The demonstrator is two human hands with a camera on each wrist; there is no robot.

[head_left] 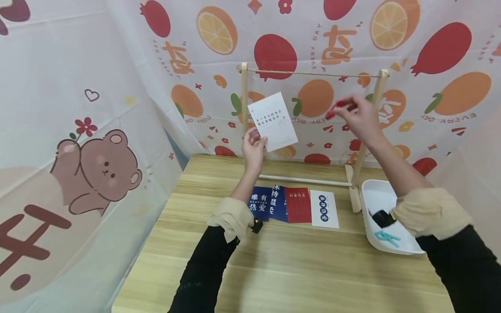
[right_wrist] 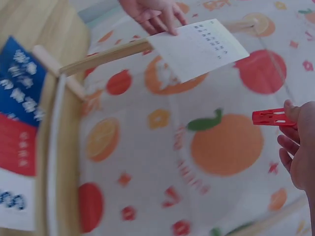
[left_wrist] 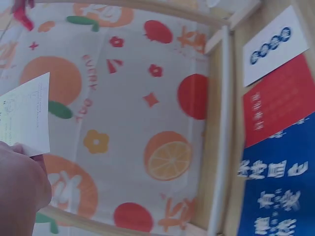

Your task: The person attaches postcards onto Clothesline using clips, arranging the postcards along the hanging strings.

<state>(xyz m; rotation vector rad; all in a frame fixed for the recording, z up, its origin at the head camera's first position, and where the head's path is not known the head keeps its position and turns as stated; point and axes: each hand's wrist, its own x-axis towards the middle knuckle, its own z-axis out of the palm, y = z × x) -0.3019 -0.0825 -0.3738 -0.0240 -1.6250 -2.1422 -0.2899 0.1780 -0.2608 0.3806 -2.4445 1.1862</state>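
Observation:
My left hand point(head_left: 253, 150) pinches a white card point(head_left: 274, 124) with printed writing by its lower left corner, holding it tilted beside the left post of a wooden frame point(head_left: 244, 95). Between thumb and fingers of my right hand point(head_left: 361, 119) is a red clothespin point(right_wrist: 270, 117), held near the frame's right post. A rope point(head_left: 313, 74) runs between the tops of the posts, above both hands. In the right wrist view the clothespin points toward the card, with a gap between them.
On the wooden table point(head_left: 305, 269) lie two blue cards point(head_left: 259, 204), a red card point(head_left: 299, 206) and a white card point(head_left: 324, 208) in a row. A white basket point(head_left: 368, 226) at the right holds teal clothespins point(head_left: 386, 238). Fruit-patterned cloth point(head_left: 235, 26) hangs behind the frame.

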